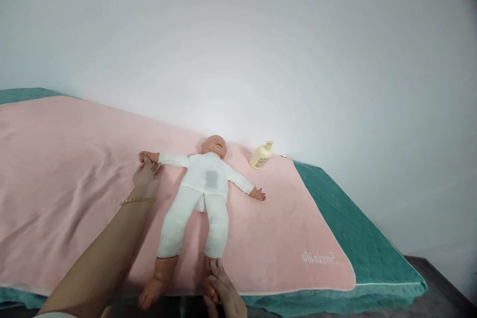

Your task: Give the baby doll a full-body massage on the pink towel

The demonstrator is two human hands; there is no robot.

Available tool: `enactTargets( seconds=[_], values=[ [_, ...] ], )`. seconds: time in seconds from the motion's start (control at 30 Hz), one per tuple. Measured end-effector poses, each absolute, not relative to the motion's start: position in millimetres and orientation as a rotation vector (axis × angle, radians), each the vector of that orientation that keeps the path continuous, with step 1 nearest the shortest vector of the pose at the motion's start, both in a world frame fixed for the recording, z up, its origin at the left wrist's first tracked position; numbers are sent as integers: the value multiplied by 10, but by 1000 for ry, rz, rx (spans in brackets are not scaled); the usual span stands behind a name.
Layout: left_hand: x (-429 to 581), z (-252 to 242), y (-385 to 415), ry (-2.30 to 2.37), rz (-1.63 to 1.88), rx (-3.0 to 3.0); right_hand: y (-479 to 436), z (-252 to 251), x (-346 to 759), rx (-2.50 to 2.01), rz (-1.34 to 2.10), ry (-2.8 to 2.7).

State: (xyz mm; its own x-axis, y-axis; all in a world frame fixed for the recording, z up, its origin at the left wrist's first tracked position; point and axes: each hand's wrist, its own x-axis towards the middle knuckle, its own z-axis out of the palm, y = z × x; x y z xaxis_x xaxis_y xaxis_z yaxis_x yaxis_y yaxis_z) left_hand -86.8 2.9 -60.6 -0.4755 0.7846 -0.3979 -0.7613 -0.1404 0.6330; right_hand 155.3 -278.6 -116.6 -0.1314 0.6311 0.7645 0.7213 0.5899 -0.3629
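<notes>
A baby doll [204, 174] with a white cloth body lies on its back on a pink blanket [283, 238], arms and legs spread. My left hand [146, 173], below a gold bracelet [137, 200], has its fingers closed on the doll's hand [149, 157] at the left. My right hand [223, 290] grips the doll's foot [207, 271] nearer the right, at the front edge. The doll's other foot [156, 283] lies free, and its other arm [241, 181] stretches out to the right, untouched.
A pale yellow pump bottle [261, 155] tilts beside the doll's head, near the white wall [238, 49]. Under the blanket is a green quilted mattress cover [346, 213], its front edge close to my right hand. Dark floor [439, 278] shows at the lower right.
</notes>
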Motion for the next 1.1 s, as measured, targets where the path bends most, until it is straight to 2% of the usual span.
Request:
enactTargets(
  seconds=[0.17, 0.33, 0.53, 0.83, 1.1],
  values=[
    [-874, -645, 61, 988, 1835, 11, -2848, -1126, 1489, -1161, -15, -1747],
    [-872, -663, 75, 994, 1853, 21, -2767, -1292, 1475, -1062, -77, -1706],
    [-884, -702, 67, 1100, 1841, 249, -2756, -1393, 1495, -1045, -63, -1696],
    [-793, -602, -54, 1205, 1980, 431, -2850, -1138, 1530, -1179, 66, -1644],
    [-616, -356, -242, 1258, 1984, 1017, -2693, -832, 1645, -1237, -1, -1603]
  ],
)
